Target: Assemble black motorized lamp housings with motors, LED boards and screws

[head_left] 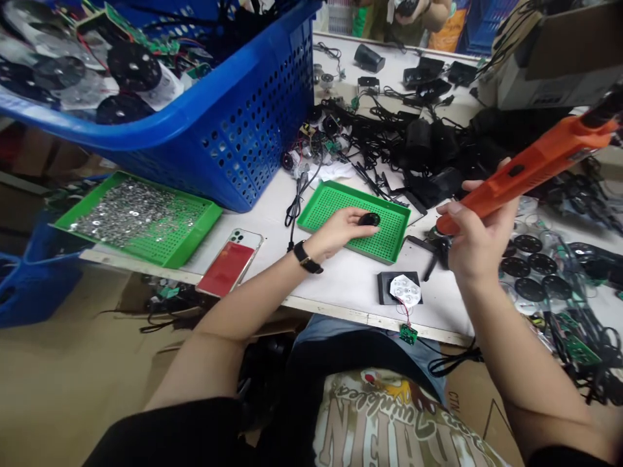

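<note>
My left hand (335, 233) pinches a small round black part (369, 219) in its fingertips, just over a green perforated tray (389, 237). My right hand (479, 243) grips an orange handheld electric tool (530, 170), possibly a glue gun, raised and tilted with its tip end down toward the left. Just below that tip, a black bracket-like piece (440, 253) stands on the white table (341, 285), partly hidden by my right hand. Nearby lies a white LED board on a black square plate (405, 290), wired to a small green circuit board (407, 334).
A large blue perforated basket (243, 123) of black discs and boards towers at the far left. Beside it are a green tray of metal washers (139, 217) and a phone in a red case (228, 263). Tangled black cables (418, 136) and black discs (528, 266) crowd the table.
</note>
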`<state>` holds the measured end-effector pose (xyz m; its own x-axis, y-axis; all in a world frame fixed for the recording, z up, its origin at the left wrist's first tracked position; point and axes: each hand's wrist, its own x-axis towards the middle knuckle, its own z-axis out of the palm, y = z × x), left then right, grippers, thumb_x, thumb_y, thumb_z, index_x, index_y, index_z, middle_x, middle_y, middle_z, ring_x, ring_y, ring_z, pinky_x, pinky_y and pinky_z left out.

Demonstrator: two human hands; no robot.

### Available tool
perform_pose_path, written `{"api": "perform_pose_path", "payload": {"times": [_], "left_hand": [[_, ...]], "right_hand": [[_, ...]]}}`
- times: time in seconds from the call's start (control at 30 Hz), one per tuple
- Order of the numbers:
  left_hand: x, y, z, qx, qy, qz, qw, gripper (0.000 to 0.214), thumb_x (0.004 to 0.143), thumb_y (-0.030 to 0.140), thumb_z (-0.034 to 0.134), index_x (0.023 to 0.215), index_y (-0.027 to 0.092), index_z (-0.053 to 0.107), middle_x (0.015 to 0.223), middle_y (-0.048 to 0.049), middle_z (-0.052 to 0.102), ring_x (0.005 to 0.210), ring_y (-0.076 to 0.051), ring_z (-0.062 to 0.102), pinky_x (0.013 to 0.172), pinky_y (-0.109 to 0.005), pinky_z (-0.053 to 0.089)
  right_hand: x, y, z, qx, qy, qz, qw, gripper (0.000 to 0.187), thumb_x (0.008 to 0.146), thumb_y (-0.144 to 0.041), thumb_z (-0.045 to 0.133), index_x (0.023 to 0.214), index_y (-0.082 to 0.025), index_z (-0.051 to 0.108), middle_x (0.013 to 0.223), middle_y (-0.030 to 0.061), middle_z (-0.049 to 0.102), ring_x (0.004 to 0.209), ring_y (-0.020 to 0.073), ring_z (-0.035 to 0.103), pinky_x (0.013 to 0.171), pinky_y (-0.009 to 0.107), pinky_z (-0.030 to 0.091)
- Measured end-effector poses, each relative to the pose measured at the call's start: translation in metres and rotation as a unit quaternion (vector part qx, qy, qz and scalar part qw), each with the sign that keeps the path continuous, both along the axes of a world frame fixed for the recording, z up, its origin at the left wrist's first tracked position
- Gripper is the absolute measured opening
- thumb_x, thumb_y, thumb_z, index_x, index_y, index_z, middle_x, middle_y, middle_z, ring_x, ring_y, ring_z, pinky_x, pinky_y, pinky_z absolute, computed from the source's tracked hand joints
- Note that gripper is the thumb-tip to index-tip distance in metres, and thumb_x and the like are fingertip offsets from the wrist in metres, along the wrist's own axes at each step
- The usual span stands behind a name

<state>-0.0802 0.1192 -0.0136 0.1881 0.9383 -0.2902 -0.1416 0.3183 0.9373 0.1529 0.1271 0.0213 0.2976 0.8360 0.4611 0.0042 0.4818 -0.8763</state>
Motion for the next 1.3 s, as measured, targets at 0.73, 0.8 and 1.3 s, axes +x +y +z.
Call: {"api": "perform_pose_path", "payload": {"times": [0.73, 0.8, 1.3], "left_hand": [[-0.013, -0.101, -0.022, 0.147, 0.123, 0.094, 0.977, 0.049, 0.088, 0.033, 0.079, 0.132, 0.021, 0.063, 0.130, -0.0110, 0.067, 0.107, -0.019, 0.071, 0.097, -0.036, 0.059], [-0.013, -0.103, -0.026, 0.182, 0.177, 0.100, 0.962, 0.048, 0.089, 0.032, 0.077, 0.134, 0.022, 0.062, 0.130, -0.0108, 0.066, 0.108, -0.019, 0.070, 0.094, -0.035, 0.060], [-0.007, -0.101, -0.026, 0.281, 0.329, 0.053, 0.900, 0.048, 0.091, 0.033, 0.075, 0.136, 0.027, 0.059, 0.136, -0.0105, 0.063, 0.129, -0.027, 0.061, 0.109, -0.048, 0.054]], "right_hand": [[-0.089, 0.056, -0.049, 0.030, 0.014, 0.065, 0.997, 0.045, 0.086, -0.065, 0.069, 0.099, -0.025, 0.053, 0.055, -0.0107, 0.049, 0.036, 0.0102, 0.050, 0.038, 0.024, 0.041], [-0.090, 0.056, -0.051, 0.024, 0.018, 0.069, 0.997, 0.047, 0.085, -0.066, 0.070, 0.099, -0.025, 0.052, 0.055, -0.0107, 0.050, 0.036, 0.0104, 0.050, 0.038, 0.024, 0.042], [-0.097, 0.042, -0.030, 0.015, 0.064, 0.086, 0.994, 0.039, 0.085, -0.061, 0.069, 0.097, -0.027, 0.053, 0.051, -0.0124, 0.048, 0.035, 0.0116, 0.047, 0.038, 0.027, 0.040]]}}
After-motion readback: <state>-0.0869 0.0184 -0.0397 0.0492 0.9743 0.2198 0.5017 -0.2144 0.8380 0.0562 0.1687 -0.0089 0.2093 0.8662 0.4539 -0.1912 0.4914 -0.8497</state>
